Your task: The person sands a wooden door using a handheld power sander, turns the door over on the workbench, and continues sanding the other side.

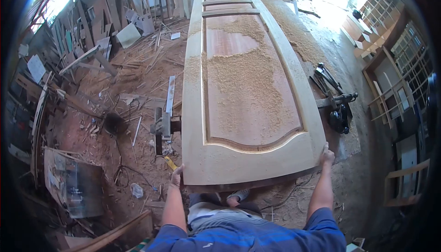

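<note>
A long wooden door (248,167) lies flat in front of me, its far end pointing away. Sawdust and wood shavings (243,82) cover much of its recessed panel, which has a curved near border. My left hand (177,177) grips the door's near left corner, its fingers partly hidden by the edge. At the near right corner, my right hand (327,155) holds the side edge with the thumb up and the other fingers mostly out of sight. A metal clamp-like support (161,125) stands against the left side of the door.
A black power tool (340,118) sits beside the door's right side, near dark metal parts (327,78). Wood offcuts (151,59) and cords litter the dirt floor at left. Boards (103,11) lean at the back left. Wooden frames (390,79) line the right.
</note>
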{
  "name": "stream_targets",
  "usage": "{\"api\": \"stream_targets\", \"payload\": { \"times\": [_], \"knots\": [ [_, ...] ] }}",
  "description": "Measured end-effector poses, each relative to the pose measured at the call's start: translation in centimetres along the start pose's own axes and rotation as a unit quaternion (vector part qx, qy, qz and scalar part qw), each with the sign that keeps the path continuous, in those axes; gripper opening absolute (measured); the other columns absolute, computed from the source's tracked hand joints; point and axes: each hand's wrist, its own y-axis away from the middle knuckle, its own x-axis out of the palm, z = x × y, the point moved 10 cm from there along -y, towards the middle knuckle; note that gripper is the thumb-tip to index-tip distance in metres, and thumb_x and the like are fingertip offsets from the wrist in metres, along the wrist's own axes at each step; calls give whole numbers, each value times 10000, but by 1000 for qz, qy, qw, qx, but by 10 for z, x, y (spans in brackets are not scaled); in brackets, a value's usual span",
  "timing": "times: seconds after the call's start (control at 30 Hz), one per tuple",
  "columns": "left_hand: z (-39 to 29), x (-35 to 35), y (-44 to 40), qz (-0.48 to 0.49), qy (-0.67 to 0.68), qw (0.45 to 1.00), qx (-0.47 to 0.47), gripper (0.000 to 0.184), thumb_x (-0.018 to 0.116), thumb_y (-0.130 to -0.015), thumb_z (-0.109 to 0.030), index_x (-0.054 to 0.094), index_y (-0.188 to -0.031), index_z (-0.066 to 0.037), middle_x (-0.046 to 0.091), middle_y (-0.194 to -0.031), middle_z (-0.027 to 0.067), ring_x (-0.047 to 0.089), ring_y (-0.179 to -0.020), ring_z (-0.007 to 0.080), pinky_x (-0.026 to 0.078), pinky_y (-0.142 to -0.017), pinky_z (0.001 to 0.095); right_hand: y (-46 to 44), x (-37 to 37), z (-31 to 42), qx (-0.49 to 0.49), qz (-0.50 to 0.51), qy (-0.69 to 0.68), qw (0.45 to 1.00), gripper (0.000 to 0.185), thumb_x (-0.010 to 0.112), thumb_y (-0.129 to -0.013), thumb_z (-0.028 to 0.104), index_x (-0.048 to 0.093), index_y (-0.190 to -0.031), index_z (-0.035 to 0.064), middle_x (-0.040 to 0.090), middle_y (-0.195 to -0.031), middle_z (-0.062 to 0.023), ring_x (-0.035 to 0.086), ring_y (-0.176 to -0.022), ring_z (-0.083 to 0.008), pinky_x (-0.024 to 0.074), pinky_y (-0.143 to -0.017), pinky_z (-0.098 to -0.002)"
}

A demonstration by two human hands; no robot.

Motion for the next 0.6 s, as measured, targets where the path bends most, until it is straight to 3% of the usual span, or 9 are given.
{"api": "stream_targets", "payload": {
  "times": [0.03,0.13,0.17,0.27,0.37,0.47,0.6],
  "knots": [
    [-7,9,1,34,51,998,0,720,799,-922,-543,682,-1410,-26,770,-1265,129,740,-1142,274,584,-1007,463,-7,1,-3,-5,5,8,1000,944,407,-1011,820,835,-1044,-21,781,-1085,-308,734,-1136,-475,538,-1038,-543],
    [-9,-11,-29,38,20,997,57,680,818,-904,-471,686,-1399,-24,771,-1237,118,737,-1117,263,583,-994,445,-22,9,-7,-46,-21,31,998,966,347,-1052,797,815,-967,-44,765,-957,-327,748,-1033,-498,544,-959,-565],
    [16,-41,-57,65,34,997,37,643,819,-897,-356,668,-1410,1,760,-1234,114,729,-1109,264,574,-999,422,-26,10,-7,-47,-22,47,998,957,341,-1062,783,814,-981,-45,766,-960,-328,748,-1040,-497,544,-964,-566],
    [-20,15,5,44,-31,998,44,604,801,-907,-251,646,-1417,35,749,-1242,124,722,-1136,266,564,-1015,400,-16,11,-11,-37,1,59,998,930,354,-1064,769,821,-1022,-35,775,-1019,-318,747,-1083,-481,544,-994,-548],
    [-42,15,13,32,-126,989,71,592,788,-915,-187,630,-1436,46,738,-1284,132,712,-1173,256,546,-1048,388,0,6,-2,-52,-7,50,997,892,324,-1102,707,811,-1050,-39,778,-999,-302,750,-1041,-486,546,-983,-554],
    [-74,23,40,28,-157,984,83,603,802,-915,-191,630,-1442,47,731,-1315,135,701,-1201,247,536,-1067,379,17,0,6,-83,-17,22,996,890,346,-1094,717,811,-1043,-40,774,-1017,-316,746,-1062,-494,548,-974,-542],
    [-139,55,115,-63,-200,976,62,647,850,-878,-226,643,-1405,88,751,-1258,163,735,-1124,267,565,-1027,391,51,-5,-5,-6,30,-19,999,886,363,-1094,708,809,-1016,-53,760,-1017,-344,736,-1080,-509,546,-967,-545]
  ]
}}
